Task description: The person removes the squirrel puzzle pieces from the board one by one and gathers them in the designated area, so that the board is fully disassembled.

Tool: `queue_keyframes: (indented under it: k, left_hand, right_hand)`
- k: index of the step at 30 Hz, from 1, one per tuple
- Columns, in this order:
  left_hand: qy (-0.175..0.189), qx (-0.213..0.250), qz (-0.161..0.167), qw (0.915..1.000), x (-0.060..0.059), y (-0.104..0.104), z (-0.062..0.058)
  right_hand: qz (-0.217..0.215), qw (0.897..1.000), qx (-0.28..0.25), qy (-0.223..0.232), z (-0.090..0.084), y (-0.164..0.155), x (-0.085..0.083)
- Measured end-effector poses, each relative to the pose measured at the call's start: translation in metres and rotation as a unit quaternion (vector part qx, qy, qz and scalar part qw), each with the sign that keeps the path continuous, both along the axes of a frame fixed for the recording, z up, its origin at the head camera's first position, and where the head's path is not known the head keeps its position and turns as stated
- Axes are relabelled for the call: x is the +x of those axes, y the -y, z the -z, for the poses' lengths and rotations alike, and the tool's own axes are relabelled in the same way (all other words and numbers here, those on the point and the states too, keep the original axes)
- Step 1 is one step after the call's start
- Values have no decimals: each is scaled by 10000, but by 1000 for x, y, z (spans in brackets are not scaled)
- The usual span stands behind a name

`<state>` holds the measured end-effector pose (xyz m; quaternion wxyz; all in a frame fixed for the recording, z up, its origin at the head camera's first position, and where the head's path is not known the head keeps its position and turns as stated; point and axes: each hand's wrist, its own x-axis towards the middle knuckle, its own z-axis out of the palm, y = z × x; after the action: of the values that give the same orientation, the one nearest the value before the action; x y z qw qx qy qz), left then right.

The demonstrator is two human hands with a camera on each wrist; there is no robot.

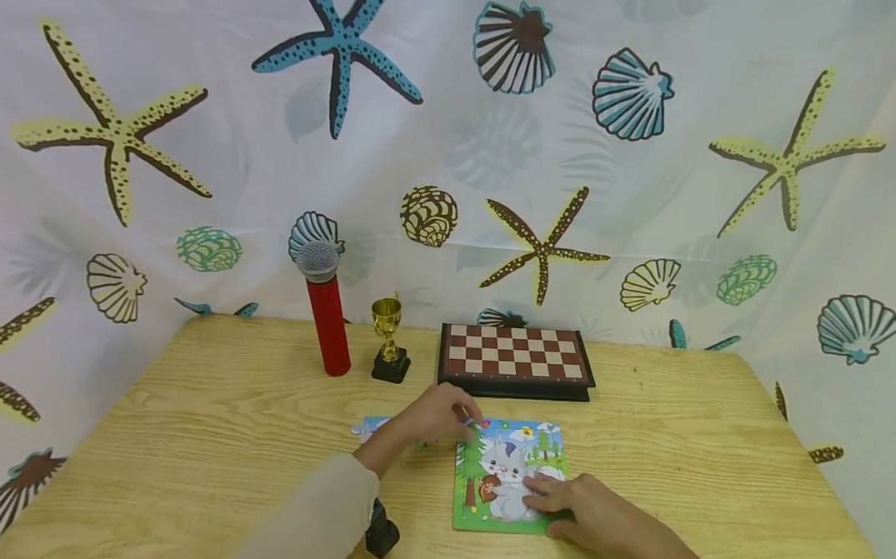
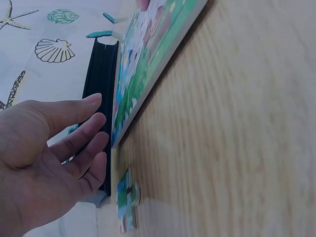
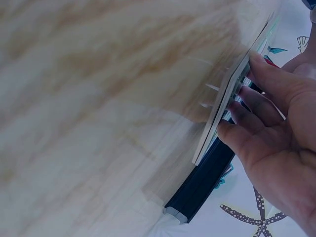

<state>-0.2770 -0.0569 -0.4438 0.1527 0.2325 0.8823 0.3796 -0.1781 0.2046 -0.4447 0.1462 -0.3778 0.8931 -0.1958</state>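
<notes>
A green-framed jigsaw board (image 1: 510,474) with a grey cartoon animal lies flat on the wooden table (image 1: 208,436). My right hand (image 1: 558,505) rests on its lower right part, straight fingers (image 3: 256,94) pressing the board's edge (image 3: 224,106). My left hand (image 1: 453,409) hovers at the board's upper left corner, and in the left wrist view its fingers (image 2: 91,140) are straight and hold nothing. A loose puzzle piece (image 2: 127,200) lies on the table just left of the board (image 2: 148,74), and its pale edge (image 1: 368,427) shows behind my left wrist.
A folded chessboard box (image 1: 515,359) sits right behind the puzzle. Left of it stand a small gold trophy (image 1: 389,344) and an upright red microphone (image 1: 326,312). A small black object (image 1: 381,531) lies near the front edge. A seashell-patterned curtain surrounds the table.
</notes>
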Motion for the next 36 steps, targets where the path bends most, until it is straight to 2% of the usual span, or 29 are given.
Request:
queue_keyframes:
  k: [13, 21, 36]
  left_hand:
    - [143, -157, 102, 9997, 8, -17, 7]
    - [-133, -285, 325, 9990, 8, -19, 11]
    - [-193, -483, 124, 9986, 12, -25, 10]
  right_hand:
    - [-6, 10000, -49, -57, 2, -1, 0]
    - [16, 10000, -37, -48, 2, 0, 0]
    - [91, 10000, -22, 16, 2, -1, 0]
